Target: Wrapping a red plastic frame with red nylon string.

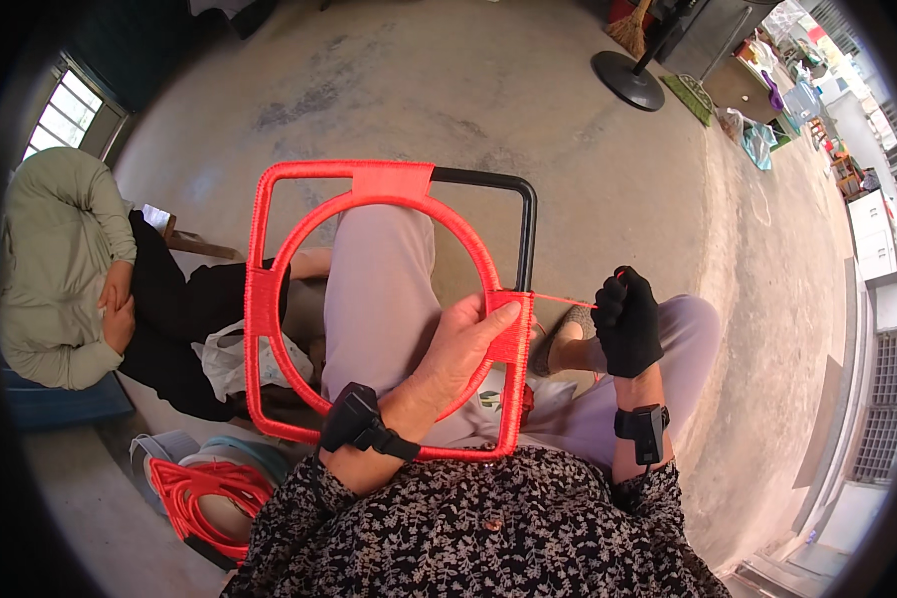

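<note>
A square frame [392, 180] with a round ring inside it rests over my lap. Red cord is wound tightly over most of it, while the upper right corner shows bare black tube [526, 224]. My left hand [454, 349] grips the wrapped band on the frame's right side, thumb lying across the front. From that band a thin red cord [565, 300] runs taut to my right hand [628, 324], which wears a black glove and is closed around the cord, out to the right of the frame. A bit of red shows at the top of the fist.
At the left sits another person [65, 269] with hands folded. Near my left side lie bundled red frames [209, 498] and a white plastic bag [231, 364]. A round black stand base [628, 82], a green broom [690, 98] and cluttered goods are at the far right.
</note>
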`<move>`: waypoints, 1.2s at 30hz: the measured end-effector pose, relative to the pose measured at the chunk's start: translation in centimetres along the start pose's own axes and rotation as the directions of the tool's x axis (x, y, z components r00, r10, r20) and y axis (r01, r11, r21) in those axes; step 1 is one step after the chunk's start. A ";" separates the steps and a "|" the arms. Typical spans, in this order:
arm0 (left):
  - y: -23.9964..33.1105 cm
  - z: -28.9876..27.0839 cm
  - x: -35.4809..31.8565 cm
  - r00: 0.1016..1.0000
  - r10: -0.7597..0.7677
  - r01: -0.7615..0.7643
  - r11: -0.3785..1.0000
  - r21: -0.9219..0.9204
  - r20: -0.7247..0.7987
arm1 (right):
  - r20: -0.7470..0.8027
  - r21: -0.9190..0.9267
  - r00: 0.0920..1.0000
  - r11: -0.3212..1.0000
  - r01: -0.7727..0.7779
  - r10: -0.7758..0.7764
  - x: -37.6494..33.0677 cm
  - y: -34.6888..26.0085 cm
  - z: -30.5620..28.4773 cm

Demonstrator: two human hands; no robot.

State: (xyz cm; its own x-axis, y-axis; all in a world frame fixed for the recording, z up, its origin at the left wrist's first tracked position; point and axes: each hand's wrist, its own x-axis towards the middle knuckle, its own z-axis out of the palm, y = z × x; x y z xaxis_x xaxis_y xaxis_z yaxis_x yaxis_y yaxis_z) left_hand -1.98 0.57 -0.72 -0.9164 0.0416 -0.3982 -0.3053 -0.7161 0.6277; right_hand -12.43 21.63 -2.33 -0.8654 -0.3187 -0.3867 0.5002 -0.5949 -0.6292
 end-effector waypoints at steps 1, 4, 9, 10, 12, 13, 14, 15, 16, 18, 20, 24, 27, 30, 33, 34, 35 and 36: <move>0.3 0.3 -0.2 0.998 -0.039 0.037 0.999 0.038 0.041 | -0.023 -0.053 1.000 0.999 0.013 -0.014 -0.2 0.0 0.3; 0.9 0.5 -0.3 0.995 -0.090 0.084 0.989 0.123 0.048 | -0.055 -0.176 0.997 0.984 0.035 -0.045 -0.2 0.3 -0.2; 1.1 0.6 -0.9 0.994 -0.082 0.072 0.990 0.123 0.074 | -0.057 -0.476 0.986 0.872 0.113 -0.159 0.5 0.8 -1.2; 1.1 0.6 -1.0 0.993 -0.081 0.071 0.991 0.114 0.084 | -0.057 -0.541 0.988 0.836 0.093 -0.146 0.7 1.0 -1.3; 0.3 0.0 -0.5 0.994 -0.053 0.046 0.996 0.078 0.091 | -0.056 -0.602 0.989 0.795 0.075 -0.136 0.8 1.2 -1.7; 0.1 -0.2 -0.3 0.995 -0.027 0.023 0.999 0.039 0.096 | -0.078 -0.569 0.989 0.820 0.060 -0.126 0.7 1.2 -1.7; 0.0 -0.2 -0.4 0.995 -0.028 0.024 0.999 0.041 0.094 | -0.102 -0.533 0.989 0.845 0.040 -0.111 0.5 1.2 -1.4; -0.2 -0.1 -0.4 0.995 0.100 -0.099 0.994 0.048 -0.024 | -0.104 -0.534 0.988 0.844 0.040 -0.113 0.3 1.0 -1.2; -0.4 -0.1 -0.5 0.964 0.227 -0.219 0.973 0.070 -0.141 | -0.125 -0.515 0.983 0.855 0.054 -0.138 0.3 0.7 -1.0; -1.6 -0.9 -0.3 0.933 0.317 -0.285 0.940 0.187 -0.170 | -0.143 -0.494 0.977 0.866 0.070 -0.161 0.0 0.4 0.1; -2.0 -1.0 -0.1 0.894 0.406 -0.340 0.890 0.304 -0.189 | -0.067 -0.594 0.990 0.803 0.058 -0.121 -0.6 0.9 2.6; -2.1 -0.5 0.1 0.877 0.427 -0.368 0.892 0.263 -0.219 | 0.107 -0.646 0.991 0.763 0.006 0.082 -1.0 3.2 4.9; -2.2 -0.5 0.0 0.858 0.457 -0.378 0.871 0.314 -0.234 | 0.124 -0.673 0.987 0.740 0.011 0.098 -0.8 4.0 4.3; -2.1 -0.4 -0.1 0.848 0.468 -0.378 0.863 0.334 -0.248 | 0.120 -0.674 0.987 0.739 0.002 0.107 -0.8 4.0 4.7; -2.2 -0.3 -0.2 0.847 0.463 -0.369 0.865 0.340 -0.261 | 0.084 -0.685 0.990 0.728 -0.028 0.117 -0.9 4.3 5.0; -2.2 -0.4 -0.3 0.851 0.453 -0.353 0.869 0.346 -0.267 | 0.085 -0.685 0.989 0.728 -0.028 0.118 -0.9 4.4 5.0; -2.1 -0.4 -0.3 0.850 0.453 -0.354 0.869 0.346 -0.268 | 0.103 -0.668 0.989 0.744 -0.013 0.110 -0.9 4.4 4.9; -1.8 -0.3 -0.3 0.854 0.465 -0.364 0.854 0.371 -0.232 | 0.120 -0.651 0.987 0.759 0.000 0.103 -1.0 4.4 4.8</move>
State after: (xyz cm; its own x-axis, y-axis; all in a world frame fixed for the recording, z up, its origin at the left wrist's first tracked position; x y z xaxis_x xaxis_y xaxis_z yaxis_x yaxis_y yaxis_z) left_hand -1.06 1.67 -1.90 -0.8647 -0.4591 -0.2034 -0.0230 -0.3685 0.9293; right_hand -9.54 15.76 -1.49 -0.8065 -0.4645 -0.3658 0.3990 0.0289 -0.9165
